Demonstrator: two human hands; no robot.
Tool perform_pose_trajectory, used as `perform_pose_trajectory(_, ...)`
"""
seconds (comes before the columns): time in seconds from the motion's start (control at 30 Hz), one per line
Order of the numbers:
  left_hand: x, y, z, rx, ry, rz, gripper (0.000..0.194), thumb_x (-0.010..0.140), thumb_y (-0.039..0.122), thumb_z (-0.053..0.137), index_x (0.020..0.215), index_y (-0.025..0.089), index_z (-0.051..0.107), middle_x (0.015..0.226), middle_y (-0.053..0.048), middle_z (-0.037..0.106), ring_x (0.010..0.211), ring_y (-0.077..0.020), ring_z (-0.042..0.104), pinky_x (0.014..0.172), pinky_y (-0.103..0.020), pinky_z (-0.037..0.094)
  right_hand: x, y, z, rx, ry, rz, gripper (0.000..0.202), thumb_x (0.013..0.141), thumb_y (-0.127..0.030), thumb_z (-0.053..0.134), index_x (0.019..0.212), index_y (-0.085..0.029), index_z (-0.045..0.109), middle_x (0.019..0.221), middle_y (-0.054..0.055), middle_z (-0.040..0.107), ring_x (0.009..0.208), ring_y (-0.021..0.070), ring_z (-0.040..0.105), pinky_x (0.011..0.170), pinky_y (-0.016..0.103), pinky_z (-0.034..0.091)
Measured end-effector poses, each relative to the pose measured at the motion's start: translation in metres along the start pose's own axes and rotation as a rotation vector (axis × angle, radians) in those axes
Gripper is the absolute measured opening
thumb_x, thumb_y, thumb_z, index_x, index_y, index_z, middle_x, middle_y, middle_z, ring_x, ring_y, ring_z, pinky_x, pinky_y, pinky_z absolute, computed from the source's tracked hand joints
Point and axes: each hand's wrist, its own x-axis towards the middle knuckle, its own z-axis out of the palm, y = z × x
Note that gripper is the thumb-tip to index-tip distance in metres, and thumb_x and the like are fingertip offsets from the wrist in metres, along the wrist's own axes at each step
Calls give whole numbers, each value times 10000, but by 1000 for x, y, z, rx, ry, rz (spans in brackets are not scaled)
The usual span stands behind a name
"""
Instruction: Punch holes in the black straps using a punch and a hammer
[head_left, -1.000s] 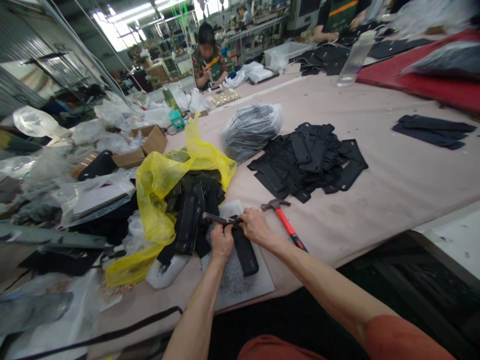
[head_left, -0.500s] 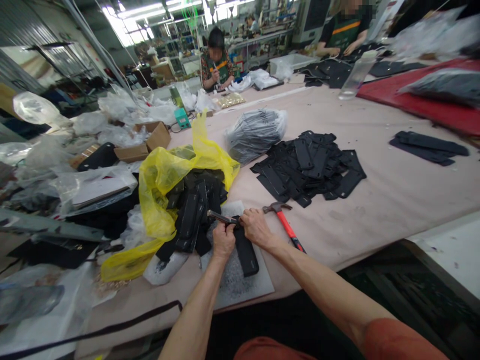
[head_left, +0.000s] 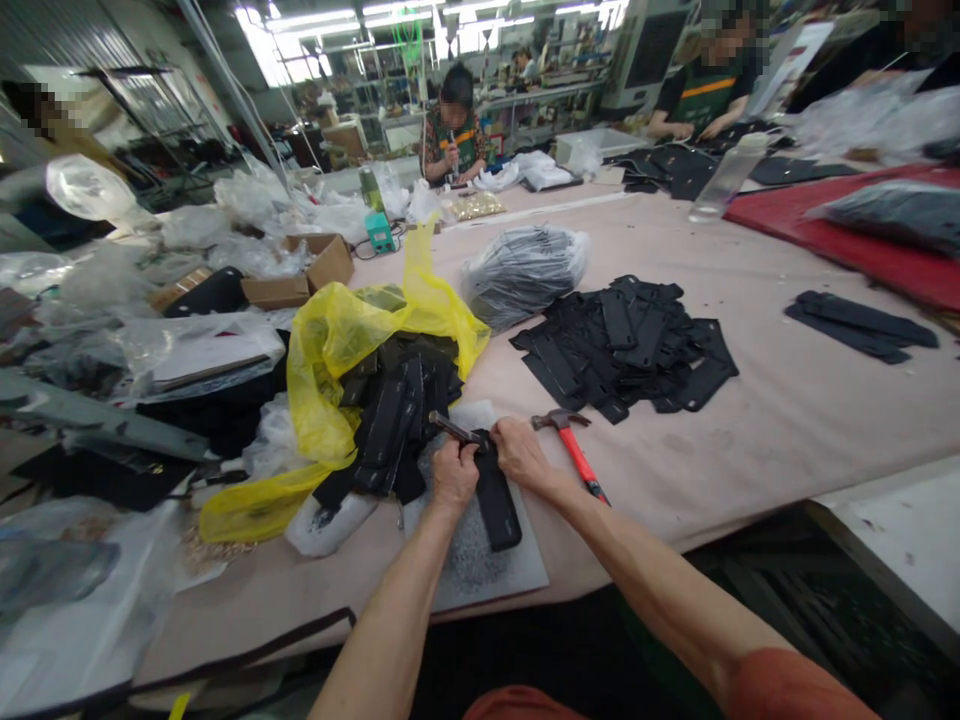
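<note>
My left hand (head_left: 456, 474) is closed around a metal, rod-shaped tool (head_left: 450, 428), perhaps a punch, which slants over the top end of a black strip (head_left: 498, 505). My right hand (head_left: 519, 452) pinches at that same end of the strip, its fingertips partly hidden. The strip lies on a speckled pale board (head_left: 532, 570). Just beyond my right hand rests a claw hammer (head_left: 576, 455) with a red handle. Left of the board, more black strips (head_left: 386, 430) spill out of a yellow plastic bag (head_left: 319, 335).
A heap of black pieces (head_left: 630, 345) lies farther back, beside a clear bag of dark pieces (head_left: 525, 275). Two or so loose strips (head_left: 859, 325) are at the right. A plastic bottle (head_left: 727, 178) stands near a red sheet (head_left: 795, 225). Co-workers sit across the table (head_left: 757, 440).
The view has shifted slightly, so the table things appear a little to the right and lower. Both hands stay at the strip's top end, with the tool still in the left hand.
</note>
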Motion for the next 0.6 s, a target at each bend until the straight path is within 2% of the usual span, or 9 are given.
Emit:
perform_pose_trajectory(0.13,-1,-1,3,-11,6,12,172,847,216,507,909,186,664,878,-91,730,884,-234,697,777,-309,526,-5,10,-19,177,38,102,262,928,-283,334,805,-195,548,711,17,607,670,157,563,607,258,407)
perform_pose_trajectory(0.27,-1,-4,4,-27,19,17,181,846,230,510,923,184,667,873,-91,733,887,-244,698,782,-326,531,-15,21,-46,487,148,319,195,816,-340,470,780,-184,581,678,13,632,662,164,600,639,279,451)
perform_pose_trajectory(0.33,-1,-5,4,-34,23,26,179,844,233,514,917,184,670,869,-90,735,890,-248,699,788,-332,535,-25,27,-62,539,189,371,188,778,-344,504,795,-179,592,676,17,642,657,170,607,645,292,461)
perform_pose_trajectory(0.47,0,-4,3,-52,14,34,193,846,234,518,947,185,676,902,-90,742,907,-251,700,814,-346,540,-63,42,-95,454,256,437,219,783,-345,509,883,-182,616,715,19,673,661,172,621,654,302,470)
perform_pose_trajectory(0.6,0,-3,2,-69,11,37,205,852,239,520,968,186,682,934,-89,747,927,-251,701,835,-353,543,-125,67,-125,300,301,598,254,743,-408,537,844,-197,636,739,41,703,730,211,670,707,328,497)
